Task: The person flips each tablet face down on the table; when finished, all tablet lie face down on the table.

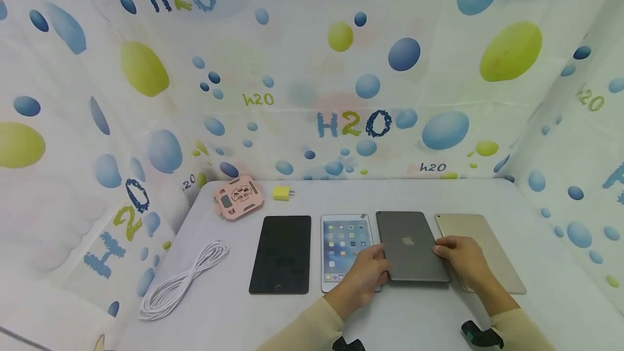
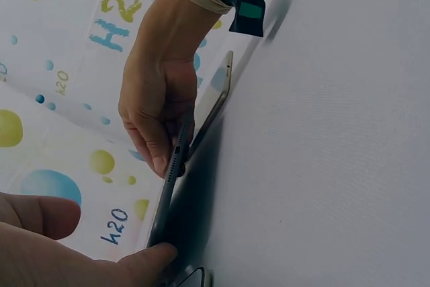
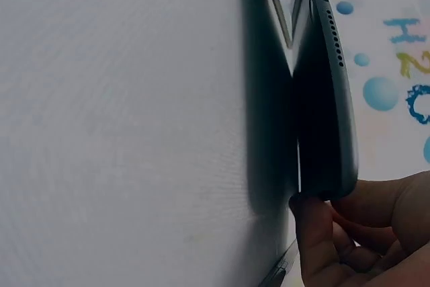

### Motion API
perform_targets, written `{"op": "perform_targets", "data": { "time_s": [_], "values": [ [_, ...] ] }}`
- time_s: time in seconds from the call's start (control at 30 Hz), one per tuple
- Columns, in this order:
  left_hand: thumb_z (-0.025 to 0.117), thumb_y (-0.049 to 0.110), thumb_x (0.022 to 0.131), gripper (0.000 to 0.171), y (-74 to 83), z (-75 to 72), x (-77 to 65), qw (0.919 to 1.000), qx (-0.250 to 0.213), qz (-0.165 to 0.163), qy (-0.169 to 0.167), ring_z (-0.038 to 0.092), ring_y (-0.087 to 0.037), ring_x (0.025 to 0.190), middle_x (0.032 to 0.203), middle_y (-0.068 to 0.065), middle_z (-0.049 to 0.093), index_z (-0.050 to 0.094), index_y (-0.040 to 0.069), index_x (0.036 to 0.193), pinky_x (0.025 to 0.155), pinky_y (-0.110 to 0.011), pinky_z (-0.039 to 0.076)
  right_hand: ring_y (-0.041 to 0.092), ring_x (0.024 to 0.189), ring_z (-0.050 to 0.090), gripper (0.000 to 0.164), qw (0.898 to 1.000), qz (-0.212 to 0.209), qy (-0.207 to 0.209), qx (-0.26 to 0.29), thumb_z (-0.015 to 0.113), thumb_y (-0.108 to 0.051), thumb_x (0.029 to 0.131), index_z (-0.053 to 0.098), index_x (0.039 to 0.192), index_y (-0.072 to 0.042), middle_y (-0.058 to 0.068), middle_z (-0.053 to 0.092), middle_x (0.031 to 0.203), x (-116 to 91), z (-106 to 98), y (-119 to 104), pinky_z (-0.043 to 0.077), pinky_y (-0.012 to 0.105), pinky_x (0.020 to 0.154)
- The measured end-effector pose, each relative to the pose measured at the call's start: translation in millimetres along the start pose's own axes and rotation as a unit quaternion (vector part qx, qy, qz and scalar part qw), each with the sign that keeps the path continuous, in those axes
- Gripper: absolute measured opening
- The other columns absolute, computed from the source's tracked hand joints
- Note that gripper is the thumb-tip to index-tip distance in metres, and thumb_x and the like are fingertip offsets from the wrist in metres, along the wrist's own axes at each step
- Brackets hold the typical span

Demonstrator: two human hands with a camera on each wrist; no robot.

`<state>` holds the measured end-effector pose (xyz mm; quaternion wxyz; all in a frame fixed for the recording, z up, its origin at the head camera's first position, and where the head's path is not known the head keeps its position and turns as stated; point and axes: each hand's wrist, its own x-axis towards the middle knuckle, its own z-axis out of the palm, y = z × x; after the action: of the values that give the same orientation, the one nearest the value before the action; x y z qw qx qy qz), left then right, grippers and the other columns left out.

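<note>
A dark grey tablet (image 1: 407, 251), back up with an apple logo, is held between both hands. My left hand (image 1: 358, 278) grips its left edge and partly covers a white tablet (image 1: 341, 248) whose screen shows app icons. On the opposite edge, my right hand (image 1: 465, 259) pinches the grey tablet between thumb and fingers, above a gold tablet (image 1: 497, 259) lying back up. In the right wrist view the grey tablet (image 3: 346, 119) is raised off the table, its screen facing down. A black-screened tablet (image 1: 281, 256) lies further left.
A coiled white cable (image 1: 177, 286) lies at the table's left side. At the back left are a pink fan-like device (image 1: 239, 197) and a yellow plug adapter (image 1: 281, 193). The white table (image 1: 390, 321) is bordered by a printed curtain (image 1: 292, 58).
</note>
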<state>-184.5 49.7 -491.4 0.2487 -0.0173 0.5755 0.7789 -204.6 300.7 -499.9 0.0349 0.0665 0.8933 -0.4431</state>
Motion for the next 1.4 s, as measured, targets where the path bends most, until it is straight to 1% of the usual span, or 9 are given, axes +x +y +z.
{"op": "perform_targets", "data": {
  "time_s": [0.07,0.17,0.37,0.43,0.63,0.8,1.03,1.17,1.4],
  "values": [
    [0.057,-0.003,0.091,0.065,0.4,3.4,-0.7,0.9999,0.008,-0.008,0.007,0.040,-0.042,0.144,0.155,-0.028,0.040,0.037,-0.004,0.153,0.115,-0.058,0.035,0.037,0.107,0.067,0.033,0.999,-0.002,0.015,-0.035,0.069,-0.011,0.094,0.069,0.118,0.012,0.026,0.071,0.115,-2,-1,0,0.059,0.038,0.082],
    [0.059,-0.001,0.091,0.065,2.1,6.4,-1.4,0.9994,0.021,-0.020,0.018,0.039,-0.044,0.144,0.155,-0.029,0.039,0.040,0.000,0.153,0.114,-0.059,0.036,0.037,0.100,0.070,0.032,0.998,-0.010,0.023,-0.066,0.069,-0.012,0.093,0.070,0.115,0.012,0.026,0.072,0.110,-2,-2,-1,0.060,0.045,0.080],
    [0.060,0.003,0.091,0.067,5.0,6.9,-3.9,0.9989,0.031,-0.029,0.019,0.035,-0.048,0.145,0.158,-0.030,0.034,0.040,0.004,0.155,0.116,-0.060,0.032,0.034,0.090,0.073,0.031,0.994,-0.036,0.026,-0.103,0.069,-0.013,0.093,0.070,0.111,0.012,0.027,0.073,0.105,1,-2,-1,0.060,0.044,0.074],
    [0.061,0.004,0.091,0.068,4.7,7.2,-4.7,0.9991,0.031,-0.024,0.016,0.033,-0.049,0.146,0.158,-0.031,0.032,0.039,0.003,0.155,0.117,-0.061,0.031,0.034,0.091,0.072,0.032,0.994,-0.035,0.023,-0.105,0.069,-0.014,0.093,0.070,0.111,0.012,0.026,0.073,0.106,1,-2,-1,0.060,0.044,0.074],
    [0.061,0.005,0.091,0.070,0.9,8.2,-5.6,0.9993,0.035,-0.009,0.008,0.028,-0.049,0.148,0.159,-0.032,0.029,0.035,0.001,0.156,0.116,-0.061,0.030,0.032,0.092,0.073,0.033,0.997,-0.009,0.006,-0.074,0.069,-0.013,0.094,0.068,0.114,0.013,0.028,0.071,0.109,-2,-4,-1,0.061,0.037,0.072],
    [0.061,0.006,0.092,0.070,-0.4,8.4,-6.4,0.9994,0.035,-0.008,0.001,0.030,-0.049,0.148,0.159,-0.031,0.030,0.034,0.001,0.157,0.117,-0.062,0.030,0.029,0.089,0.073,0.033,0.997,-0.007,0.003,-0.082,0.069,-0.013,0.093,0.068,0.114,0.013,0.028,0.071,0.108,-3,-5,-1,0.061,0.036,0.070],
    [0.061,0.007,0.090,0.072,1.2,12.0,-8.0,0.9993,0.035,-0.005,0.008,0.030,-0.052,0.146,0.159,-0.032,0.030,0.034,0.004,0.157,0.116,-0.063,0.030,0.034,0.090,0.073,0.032,0.994,-0.025,-0.002,-0.103,0.069,-0.011,0.093,0.068,0.112,0.015,0.030,0.070,0.108,-1,-6,-4,0.061,0.039,0.071],
    [0.062,0.007,0.090,0.072,3.3,14.6,-9.5,0.9990,0.042,-0.003,0.013,0.028,-0.052,0.146,0.159,-0.034,0.027,0.035,0.005,0.157,0.116,-0.062,0.030,0.033,0.087,0.073,0.031,0.993,-0.029,0.001,-0.113,0.069,-0.010,0.092,0.068,0.111,0.015,0.029,0.072,0.105,-1,-5,-4,0.061,0.039,0.071],
    [0.061,0.008,0.090,0.071,2.0,14.5,-11.2,0.9984,0.052,-0.011,0.016,0.036,-0.057,0.140,0.158,-0.034,0.029,0.037,0.007,0.157,0.116,-0.064,0.029,0.036,0.090,0.073,0.030,0.990,-0.045,0.008,-0.134,0.069,-0.010,0.092,0.070,0.109,0.014,0.028,0.072,0.105,-2,-4,0,0.060,0.045,0.075]
  ]
}}
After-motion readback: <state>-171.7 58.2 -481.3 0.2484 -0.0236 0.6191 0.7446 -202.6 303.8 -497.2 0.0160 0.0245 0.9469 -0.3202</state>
